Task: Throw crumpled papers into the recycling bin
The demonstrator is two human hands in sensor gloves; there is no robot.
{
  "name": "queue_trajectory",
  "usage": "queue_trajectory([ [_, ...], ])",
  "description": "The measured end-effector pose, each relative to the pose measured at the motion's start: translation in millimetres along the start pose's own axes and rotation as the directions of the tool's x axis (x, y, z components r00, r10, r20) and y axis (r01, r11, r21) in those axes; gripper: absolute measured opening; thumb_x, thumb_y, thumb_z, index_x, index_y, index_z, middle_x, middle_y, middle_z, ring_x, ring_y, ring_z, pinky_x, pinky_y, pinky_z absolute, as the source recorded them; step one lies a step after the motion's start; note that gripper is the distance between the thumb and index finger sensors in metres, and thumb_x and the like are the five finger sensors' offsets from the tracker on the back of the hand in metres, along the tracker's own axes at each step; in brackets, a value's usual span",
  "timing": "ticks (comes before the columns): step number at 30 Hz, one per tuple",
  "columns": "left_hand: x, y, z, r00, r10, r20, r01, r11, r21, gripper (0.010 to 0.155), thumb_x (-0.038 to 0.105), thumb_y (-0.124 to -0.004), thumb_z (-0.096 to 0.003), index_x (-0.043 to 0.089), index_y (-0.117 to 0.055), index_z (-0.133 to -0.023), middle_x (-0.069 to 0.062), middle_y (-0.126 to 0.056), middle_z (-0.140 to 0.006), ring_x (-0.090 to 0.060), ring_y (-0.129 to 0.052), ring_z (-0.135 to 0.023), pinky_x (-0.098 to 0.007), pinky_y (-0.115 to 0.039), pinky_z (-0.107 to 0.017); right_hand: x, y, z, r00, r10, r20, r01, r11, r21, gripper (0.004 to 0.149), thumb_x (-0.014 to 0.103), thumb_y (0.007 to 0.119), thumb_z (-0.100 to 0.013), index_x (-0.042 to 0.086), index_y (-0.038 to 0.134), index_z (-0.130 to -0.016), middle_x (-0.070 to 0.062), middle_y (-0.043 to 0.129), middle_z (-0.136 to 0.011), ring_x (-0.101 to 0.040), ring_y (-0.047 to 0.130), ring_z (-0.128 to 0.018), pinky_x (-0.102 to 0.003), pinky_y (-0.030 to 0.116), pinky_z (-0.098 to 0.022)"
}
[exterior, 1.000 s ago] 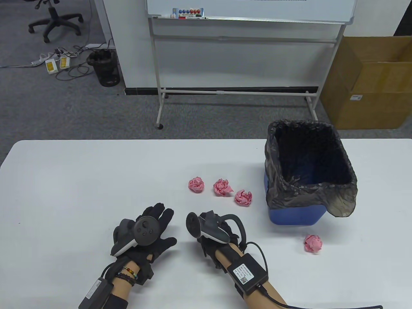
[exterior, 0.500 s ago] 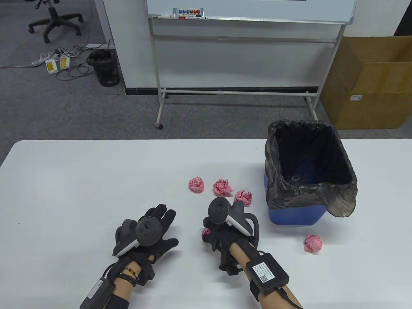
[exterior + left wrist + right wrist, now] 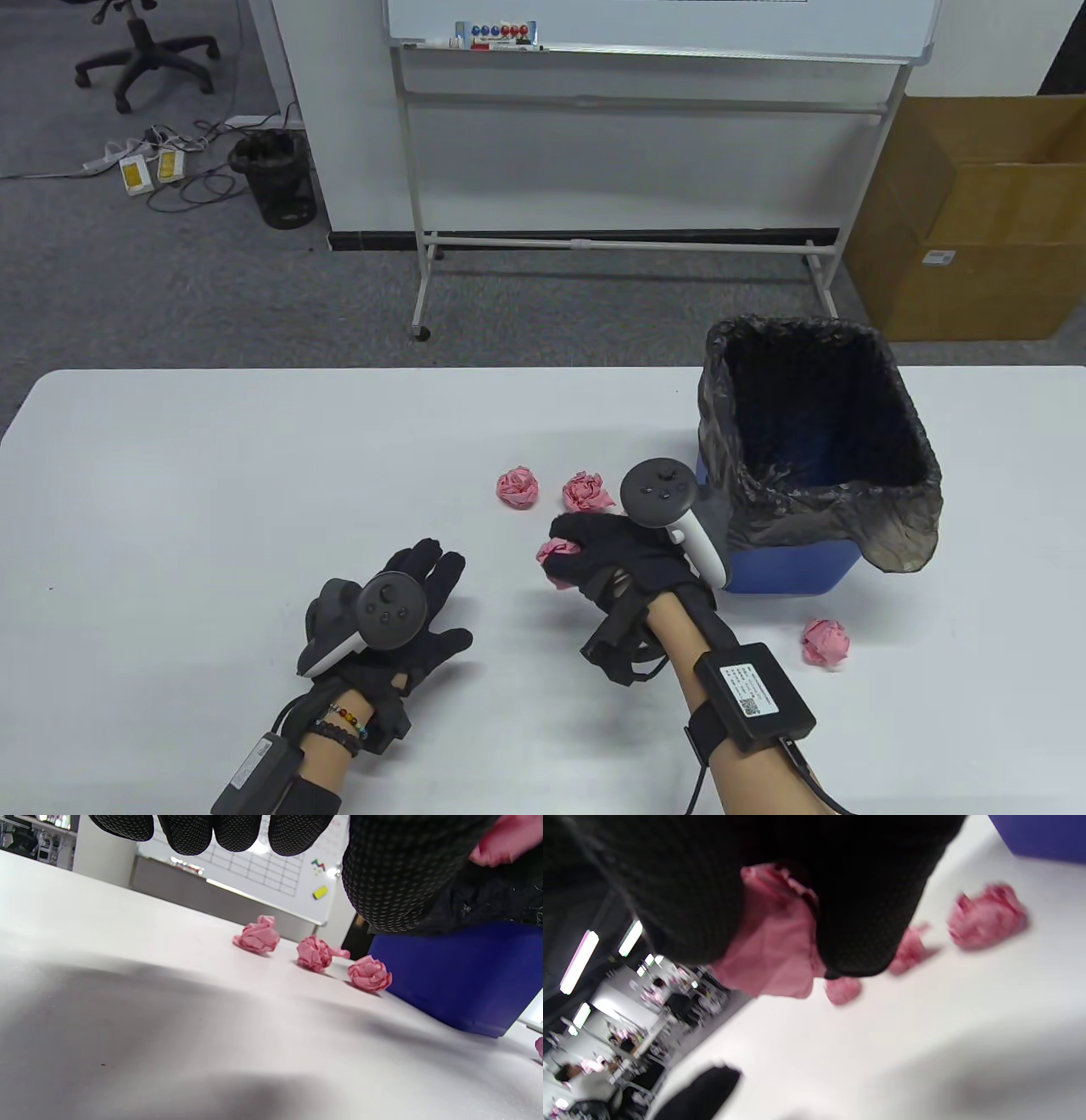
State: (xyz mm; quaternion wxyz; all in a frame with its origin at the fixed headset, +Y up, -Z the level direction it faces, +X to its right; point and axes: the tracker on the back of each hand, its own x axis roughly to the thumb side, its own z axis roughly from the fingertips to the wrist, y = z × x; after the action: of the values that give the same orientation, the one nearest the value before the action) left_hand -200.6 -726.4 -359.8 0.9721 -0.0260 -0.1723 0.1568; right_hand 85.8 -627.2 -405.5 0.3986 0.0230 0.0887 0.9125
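My right hand [image 3: 570,550] grips a pink crumpled paper ball [image 3: 550,562] and holds it above the table, left of the blue bin [image 3: 780,573] with its black liner. The held ball also shows in the right wrist view [image 3: 772,942], between the fingers. Two paper balls lie on the table, one [image 3: 517,487] left of the other [image 3: 585,491]. A third [image 3: 370,973] by the bin shows in the left wrist view. Another ball [image 3: 825,641] lies in front of the bin. My left hand [image 3: 441,594] rests flat and empty on the table.
The white table [image 3: 212,492] stretches wide to the left. A whiteboard stand [image 3: 611,242] and a cardboard box [image 3: 984,238] stand on the floor beyond the far edge.
My right hand has lifted with the paper ball and moved forward and to the right, toward the bin. The left hand has stayed still.
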Motion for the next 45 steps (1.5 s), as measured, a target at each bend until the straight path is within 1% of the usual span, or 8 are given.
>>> queue_trajectory([
  [6,0,0,0,1.000,0.007,0.000,-0.007,1.000,0.002,0.087,0.051,-0.087,-0.0425,0.020,-0.046,-0.112,-0.018,-0.037,-0.122,-0.047,-0.046,-0.111,-0.065,-0.050,-0.075,40,-70,20,0.994,-0.011,0.106,0.056,0.900,-0.433,0.066,0.038,0.097,-0.030,0.020,0.082,-0.091,-0.012,0.092,-0.090,-0.029,0.107,-0.073,-0.028,0.098,-0.046],
  [10,0,0,1,1.000,0.010,-0.001,-0.010,1.000,0.003,0.086,0.051,-0.087,-0.0425,0.020,-0.046,-0.112,-0.017,-0.037,-0.122,-0.047,-0.046,-0.111,-0.065,-0.050,-0.075,49,-117,35,0.981,0.195,-0.017,-0.145,0.665,-0.732,0.065,0.038,0.097,-0.029,0.024,0.082,-0.090,-0.008,0.092,-0.091,-0.027,0.106,-0.075,-0.027,0.097,-0.047],
  [12,-1,0,0,1.000,0.014,-0.002,-0.014,1.000,0.003,0.086,0.051,-0.087,-0.0426,0.020,-0.046,-0.112,-0.018,-0.037,-0.122,-0.047,-0.046,-0.111,-0.065,-0.049,-0.075,45,-134,37,0.963,0.225,-0.151,-0.258,0.599,-0.758,0.069,0.038,0.096,-0.031,0.027,0.075,-0.096,-0.005,0.082,-0.100,-0.028,0.094,-0.089,-0.037,0.087,-0.059],
  [14,0,0,0,1.000,0.013,-0.003,-0.013,1.000,0.002,0.086,0.051,-0.087,-0.0426,0.020,-0.046,-0.112,-0.017,-0.037,-0.122,-0.047,-0.046,-0.111,-0.065,-0.049,-0.076,36,-144,33,0.917,0.270,-0.293,-0.398,0.639,-0.658,0.088,0.050,0.092,-0.031,0.037,0.049,-0.106,-0.003,0.051,-0.118,-0.039,0.060,-0.109,-0.052,0.061,-0.075],
  [18,0,1,0,1.000,0.011,-0.001,-0.011,1.000,0.002,0.086,0.052,-0.086,-0.0425,0.021,-0.045,-0.112,-0.017,-0.037,-0.122,-0.047,-0.045,-0.111,-0.066,-0.049,-0.075,24,-144,33,0.922,0.273,-0.273,-0.386,0.682,-0.621,0.095,0.056,0.091,-0.029,0.039,0.041,-0.108,0.000,0.037,-0.121,-0.038,0.040,-0.114,-0.056,0.045,-0.079],
  [25,1,0,0,1.000,-0.002,-0.001,0.002,1.000,0.001,0.086,0.052,-0.086,-0.0426,0.021,-0.046,-0.112,-0.018,-0.037,-0.122,-0.048,-0.045,-0.111,-0.067,-0.048,-0.075,43,-112,26,0.874,0.435,-0.217,-0.473,0.663,-0.581,0.091,0.058,0.089,-0.030,0.035,0.048,-0.108,-0.001,0.044,-0.120,-0.032,0.046,-0.113,-0.051,0.050,-0.079],
  [35,2,1,1,1.000,-0.022,-0.011,0.022,1.000,0.000,0.086,0.052,-0.086,-0.0425,0.020,-0.047,-0.112,-0.018,-0.037,-0.122,-0.048,-0.045,-0.111,-0.067,-0.048,-0.075,96,-1,-15,0.801,0.599,0.000,-0.559,0.747,-0.361,0.091,0.058,0.088,-0.031,0.033,0.048,-0.109,-0.001,0.054,-0.117,-0.032,0.061,-0.109,-0.048,0.061,-0.075],
  [45,-1,5,3,0.998,-0.020,-0.052,0.021,1.000,0.012,0.085,0.053,-0.085,-0.0427,0.020,-0.048,-0.112,-0.018,-0.038,-0.122,-0.048,-0.045,-0.111,-0.067,-0.048,-0.075,90,81,-74,0.781,0.624,0.030,-0.604,0.766,-0.221,0.089,0.056,0.088,-0.032,0.032,0.050,-0.108,-0.002,0.056,-0.116,-0.032,0.065,-0.108,-0.048,0.064,-0.073],
])
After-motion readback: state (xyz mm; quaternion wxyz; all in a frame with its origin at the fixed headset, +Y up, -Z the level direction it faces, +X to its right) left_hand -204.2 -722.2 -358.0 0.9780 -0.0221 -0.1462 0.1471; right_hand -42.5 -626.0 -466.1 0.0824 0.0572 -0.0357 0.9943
